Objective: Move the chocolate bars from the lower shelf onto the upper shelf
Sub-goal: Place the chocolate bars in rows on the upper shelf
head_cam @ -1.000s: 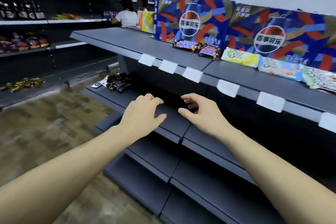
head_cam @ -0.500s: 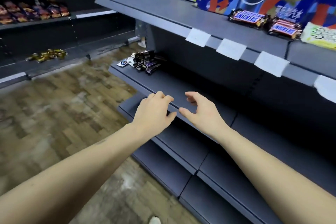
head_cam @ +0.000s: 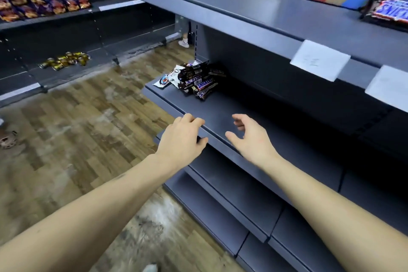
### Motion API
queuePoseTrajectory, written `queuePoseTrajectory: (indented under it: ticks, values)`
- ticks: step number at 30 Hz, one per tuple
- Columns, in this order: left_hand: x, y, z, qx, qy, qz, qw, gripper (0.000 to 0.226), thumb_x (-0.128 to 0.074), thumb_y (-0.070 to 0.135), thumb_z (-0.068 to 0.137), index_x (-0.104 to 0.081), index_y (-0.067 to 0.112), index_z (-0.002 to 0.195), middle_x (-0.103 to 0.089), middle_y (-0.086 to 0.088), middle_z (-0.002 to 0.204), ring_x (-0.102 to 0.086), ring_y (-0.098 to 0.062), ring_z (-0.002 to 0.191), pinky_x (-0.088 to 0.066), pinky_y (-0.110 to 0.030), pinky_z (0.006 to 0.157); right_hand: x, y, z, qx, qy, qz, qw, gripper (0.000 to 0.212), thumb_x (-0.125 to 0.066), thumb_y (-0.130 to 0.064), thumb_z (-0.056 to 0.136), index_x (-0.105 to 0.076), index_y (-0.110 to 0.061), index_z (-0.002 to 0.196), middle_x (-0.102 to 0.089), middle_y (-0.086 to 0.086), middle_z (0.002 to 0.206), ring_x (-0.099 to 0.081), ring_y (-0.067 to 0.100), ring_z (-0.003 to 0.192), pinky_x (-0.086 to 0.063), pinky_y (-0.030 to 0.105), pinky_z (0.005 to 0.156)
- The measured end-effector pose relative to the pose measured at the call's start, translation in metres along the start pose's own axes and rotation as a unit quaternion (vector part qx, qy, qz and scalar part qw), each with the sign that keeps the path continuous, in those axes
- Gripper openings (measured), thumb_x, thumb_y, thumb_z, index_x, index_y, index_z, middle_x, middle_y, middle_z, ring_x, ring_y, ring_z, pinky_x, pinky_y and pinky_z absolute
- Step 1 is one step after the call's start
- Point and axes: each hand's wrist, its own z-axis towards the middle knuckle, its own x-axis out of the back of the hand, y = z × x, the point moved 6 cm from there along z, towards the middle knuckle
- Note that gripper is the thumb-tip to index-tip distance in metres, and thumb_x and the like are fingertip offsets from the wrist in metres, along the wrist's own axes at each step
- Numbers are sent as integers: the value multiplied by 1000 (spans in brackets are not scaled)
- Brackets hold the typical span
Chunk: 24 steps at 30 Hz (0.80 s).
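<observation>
The chocolate bars point(head_cam: 197, 79), heaped at the far left end of the lower shelf point(head_cam: 223, 115) well beyond the empty, loosely curled left hand point(head_cam: 181, 138) and right hand point(head_cam: 250, 137), are judged light, stiff and slippery-wrapped, best pinched across the middle.

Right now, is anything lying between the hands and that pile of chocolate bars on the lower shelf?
Nothing visible. The lower shelf shows only bare grey surface between the left hand, the right hand and the chocolate bars. A white packet lies against the pile's far-left side, off the reach path.
</observation>
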Motion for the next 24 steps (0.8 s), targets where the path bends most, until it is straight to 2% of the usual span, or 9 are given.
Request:
queuePoseTrajectory:
  ticks: [5,10,12,14,18,24]
  values:
    - [-26,-40,46,-16,-13,-8,1000,49,-54,38,93,-45,20,138,-47,-3,130,-44,-25,119,-46,-37,92,-39,6,46,-33,17,-29,999,53,-62,-35,90,-45,-27,139,-54,-4,133,-49,17,125,-43,37,104]
    - [-53,-69,90,-36,-26,-23,999,44,-55,35,92,-48,17,131,-47,-4,123,-44,-27,116,-47,-39,89,-67,16,81,-63,60,-25,996,57,-63,-34,90,-42,-25,142,-55,-3,130,-47,18,124,-40,33,103]
    - [-61,-80,106,-37,-29,-29,998,47,-56,34,91,-46,15,133,-44,-6,126,-44,-28,117,-48,-40,89,-77,18,94,-60,71,-42,995,59,-63,-33,91,-40,-25,144,-55,-3,130,-44,19,125,-37,31,102]
    - [-70,-89,122,-35,-28,-39,998,56,-60,33,90,-39,12,137,-39,-8,131,-44,-29,119,-49,-41,89,-85,18,108,-54,88,-58,993,61,-62,-34,92,-37,-26,147,-52,-1,133,-40,21,126,-34,31,104]
    - [-80,-99,147,-28,9,-80,996,83,-66,34,85,-20,7,147,-32,-11,139,-46,-30,119,-50,-42,88,-101,10,137,-40,91,-96,990,59,-54,-32,95,-32,-36,149,-43,2,144,-34,25,132,-27,42,110]
    - [-85,-98,161,-56,35,-30,997,88,-58,43,88,-6,12,152,-31,-6,144,-42,-26,119,-47,-36,86,-120,-2,167,-19,61,-186,980,52,-40,-27,99,-32,-45,147,-30,-2,155,-25,24,140,-16,48,116]
